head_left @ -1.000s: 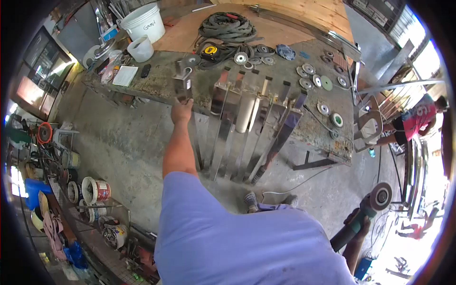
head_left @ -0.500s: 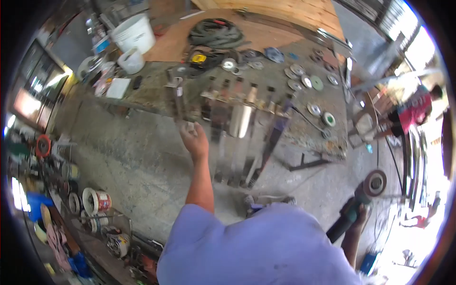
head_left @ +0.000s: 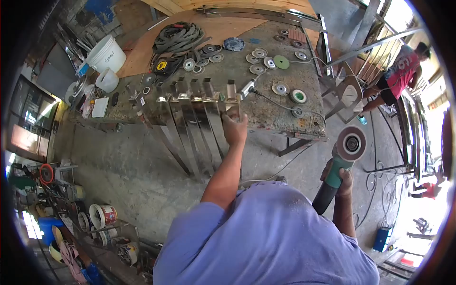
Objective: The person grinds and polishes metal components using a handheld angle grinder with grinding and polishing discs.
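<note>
My right hand (head_left: 346, 181) is wrapped around the green and black body of an angle grinder (head_left: 334, 175), held up at my right side. The grinder's round brown disc (head_left: 351, 143) faces up. At the table's front edge, my left hand (head_left: 236, 129) is closed around the rightmost of several shiny square metal tubes (head_left: 231, 105). Fingers partly cover this tube. The other metal tubes (head_left: 195, 118) stand side by side to its left, leaning against the table edge with their lower ends toward the floor.
Grinding discs (head_left: 281, 61), a coiled hose (head_left: 178, 38) and a yellow tape measure (head_left: 162, 65) lie on the worktable (head_left: 304, 124). White buckets (head_left: 107, 54) stand at its left. A person (head_left: 398, 76) in a pink shirt is at right. Cluttered shelving (head_left: 128, 230) lines the lower left.
My left hand has moved from the left end of the tubes to the rightmost one. The grinder has come up and inward in my right hand. The view has shifted.
</note>
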`<state>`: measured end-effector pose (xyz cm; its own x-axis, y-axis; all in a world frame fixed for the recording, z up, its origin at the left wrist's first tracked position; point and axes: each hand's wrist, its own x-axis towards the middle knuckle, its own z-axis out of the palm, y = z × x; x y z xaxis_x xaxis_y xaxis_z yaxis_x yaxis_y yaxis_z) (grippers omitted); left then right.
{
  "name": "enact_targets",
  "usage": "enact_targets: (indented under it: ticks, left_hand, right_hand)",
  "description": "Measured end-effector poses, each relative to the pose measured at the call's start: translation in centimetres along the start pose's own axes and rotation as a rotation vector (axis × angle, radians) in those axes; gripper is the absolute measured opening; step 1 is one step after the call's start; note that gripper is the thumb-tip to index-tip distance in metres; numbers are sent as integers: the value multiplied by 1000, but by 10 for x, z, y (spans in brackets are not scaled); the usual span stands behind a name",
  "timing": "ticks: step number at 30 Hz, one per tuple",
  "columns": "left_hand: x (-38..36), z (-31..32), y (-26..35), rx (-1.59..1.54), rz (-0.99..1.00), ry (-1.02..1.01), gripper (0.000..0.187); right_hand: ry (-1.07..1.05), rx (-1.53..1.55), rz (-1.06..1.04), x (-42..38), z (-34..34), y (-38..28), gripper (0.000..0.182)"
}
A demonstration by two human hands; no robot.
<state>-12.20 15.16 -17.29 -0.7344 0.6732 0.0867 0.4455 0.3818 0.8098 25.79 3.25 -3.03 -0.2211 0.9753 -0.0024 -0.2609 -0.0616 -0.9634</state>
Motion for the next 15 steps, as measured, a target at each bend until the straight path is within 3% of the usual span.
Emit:
enact_targets:
  ticks: [2, 6, 9, 10, 13, 14, 15]
  left_hand:
    - [-2, 5, 2, 93, -121, -10, 69]
    - [-23, 0, -13, -119, 204, -169, 62]
    - [-37, -16, 16, -226, 209, -615, 64]
    - [-37, -13, 25, -405, 244, -730, 59]
    - [-38, -12, 66, -472, 131, -1081, 52]
    - [-48, -9, 82, -542, 24, -1007, 26]
    - [-48, -3, 83, -412, 117, -1011, 26]
  right_hand:
    - [37, -40, -11, -1, -14, -11, 71]
    - [98, -104, -14, 4, -53, -41, 72]
    - [167, -126, 93, 12, -75, -62, 76]
    - [199, -142, 96, 17, -75, -72, 81]
    - [264, -206, 95, 38, -77, -74, 93]
    - [249, -223, 102, 44, -75, -73, 93]
    - [233, -236, 107, 51, -72, -71, 92]
